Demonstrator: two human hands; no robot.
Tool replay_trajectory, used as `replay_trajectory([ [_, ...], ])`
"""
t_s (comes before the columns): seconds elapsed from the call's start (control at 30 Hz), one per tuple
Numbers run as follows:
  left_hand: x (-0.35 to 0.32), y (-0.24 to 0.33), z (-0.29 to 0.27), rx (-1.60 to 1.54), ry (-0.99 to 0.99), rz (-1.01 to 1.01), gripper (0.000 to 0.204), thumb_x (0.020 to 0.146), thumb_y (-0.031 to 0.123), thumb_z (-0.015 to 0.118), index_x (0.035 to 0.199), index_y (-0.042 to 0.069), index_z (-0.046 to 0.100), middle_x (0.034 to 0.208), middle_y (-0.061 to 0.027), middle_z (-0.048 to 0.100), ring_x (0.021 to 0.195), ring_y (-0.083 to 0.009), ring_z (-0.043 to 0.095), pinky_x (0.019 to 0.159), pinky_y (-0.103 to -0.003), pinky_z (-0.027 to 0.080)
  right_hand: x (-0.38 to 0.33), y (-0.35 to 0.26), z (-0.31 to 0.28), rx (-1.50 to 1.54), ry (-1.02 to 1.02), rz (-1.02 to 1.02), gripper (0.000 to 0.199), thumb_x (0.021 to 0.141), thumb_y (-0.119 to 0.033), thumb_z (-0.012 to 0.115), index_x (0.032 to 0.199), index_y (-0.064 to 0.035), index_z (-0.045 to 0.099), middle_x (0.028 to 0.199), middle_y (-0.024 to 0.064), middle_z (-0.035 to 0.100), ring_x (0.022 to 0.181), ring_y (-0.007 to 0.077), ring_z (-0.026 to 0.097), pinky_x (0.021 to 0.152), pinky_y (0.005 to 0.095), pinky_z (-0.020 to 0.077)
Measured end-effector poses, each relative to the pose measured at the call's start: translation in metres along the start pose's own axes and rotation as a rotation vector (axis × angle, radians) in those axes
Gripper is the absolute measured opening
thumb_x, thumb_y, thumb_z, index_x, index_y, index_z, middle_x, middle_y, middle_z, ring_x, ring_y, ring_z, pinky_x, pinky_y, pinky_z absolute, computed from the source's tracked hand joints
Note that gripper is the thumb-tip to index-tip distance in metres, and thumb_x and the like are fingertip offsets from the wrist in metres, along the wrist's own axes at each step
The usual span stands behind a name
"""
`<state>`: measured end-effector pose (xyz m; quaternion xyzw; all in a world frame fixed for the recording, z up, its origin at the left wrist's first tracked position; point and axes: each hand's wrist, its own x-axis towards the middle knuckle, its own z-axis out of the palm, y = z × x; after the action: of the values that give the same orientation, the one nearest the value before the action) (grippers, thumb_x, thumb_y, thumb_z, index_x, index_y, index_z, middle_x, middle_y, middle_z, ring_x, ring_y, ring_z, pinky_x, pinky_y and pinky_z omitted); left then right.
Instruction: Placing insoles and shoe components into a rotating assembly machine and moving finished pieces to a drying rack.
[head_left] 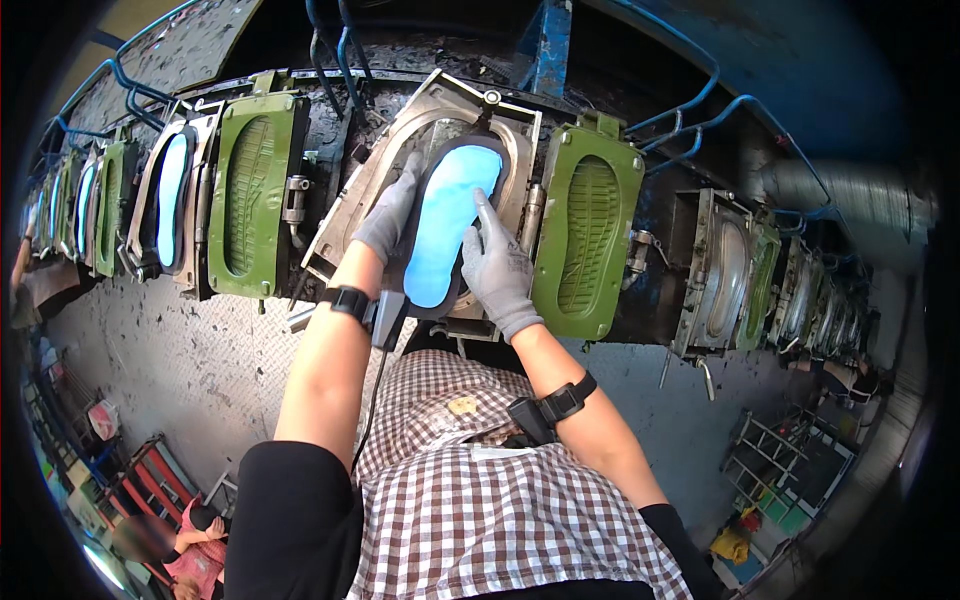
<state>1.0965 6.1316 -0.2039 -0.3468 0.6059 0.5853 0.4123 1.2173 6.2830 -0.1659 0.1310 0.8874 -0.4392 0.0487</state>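
Pressing at frame centre, both gloved hands work a light blue sole (447, 225) seated in an open metal mould (425, 190): left hand (388, 215) flat on its left rim, right hand (497, 265) fingers spread along its right edge, neither gripping.

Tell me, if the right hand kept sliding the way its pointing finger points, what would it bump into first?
The right hand points up along the blue sole it touches. Going on, it would probably meet the dark rim and then the metal mold at the top, though depth is hard to judge.
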Motion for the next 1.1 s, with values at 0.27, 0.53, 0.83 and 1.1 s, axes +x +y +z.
replay_trajectory([
  [0.27, -0.02, -0.017, 0.008, 0.013, -0.17, 0.592, 0.056, 0.091, 0.027, 0.078, 0.135, -0.003, 0.06, 0.118, -0.0114, 0.07, 0.096, -0.0197, 0.069, 0.084, -0.034, 0.059, 0.01, 0.004, 0.009, 0.018, 0.026, -0.209, 0.058, 0.098, -0.008, 0.052, 0.155, -0.0142, 0.048, 0.131, 0.024, 0.067, 0.112, 0.0399, 0.068, 0.094, 0.0466, 0.0541],
  [0.53, -0.015, 0.002, 0.03, 0.004, -0.065, 0.728, 0.062, 0.097, 0.038, 0.071, 0.143, -0.001, 0.055, 0.125, -0.0137, 0.069, 0.105, -0.0188, 0.068, 0.09, -0.032, 0.057, 0.056, 0.0, -0.019, -0.139, -0.001, -0.185, 0.058, 0.094, -0.018, 0.052, 0.15, -0.0313, 0.054, 0.113, 0.0179, 0.073, 0.094, 0.0403, 0.071, 0.085, 0.0505, 0.0562],
  [0.83, -0.043, -0.069, 0.055, 0.765, 0.552, 0.98, 0.068, 0.1, 0.03, 0.055, 0.159, 0.004, 0.034, 0.153, -0.0294, 0.045, 0.138, -0.0456, 0.048, 0.116, -0.049, 0.039, 0.04, -0.02, -0.042, 0.025, 0.009, -0.353, 0.036, 0.094, -0.02, 0.062, 0.128, -0.015, 0.071, 0.121, 0.0129, 0.071, 0.117, 0.0333, 0.067, 0.105, 0.0389, 0.0504],
  [1.1, -0.092, -0.108, 0.017, 1.056, 0.396, 1.132, 0.059, 0.095, 0.029, 0.063, 0.148, 0.007, 0.049, 0.148, -0.0231, 0.05, 0.142, -0.0451, 0.042, 0.12, -0.056, 0.026, 0.111, -0.083, 0.032, -1.162, -0.367, -0.63, 0.028, 0.089, -0.029, 0.064, 0.107, -0.0152, 0.08, 0.123, 0.0121, 0.073, 0.131, 0.0296, 0.059, 0.118, 0.06, 0.0268],
])
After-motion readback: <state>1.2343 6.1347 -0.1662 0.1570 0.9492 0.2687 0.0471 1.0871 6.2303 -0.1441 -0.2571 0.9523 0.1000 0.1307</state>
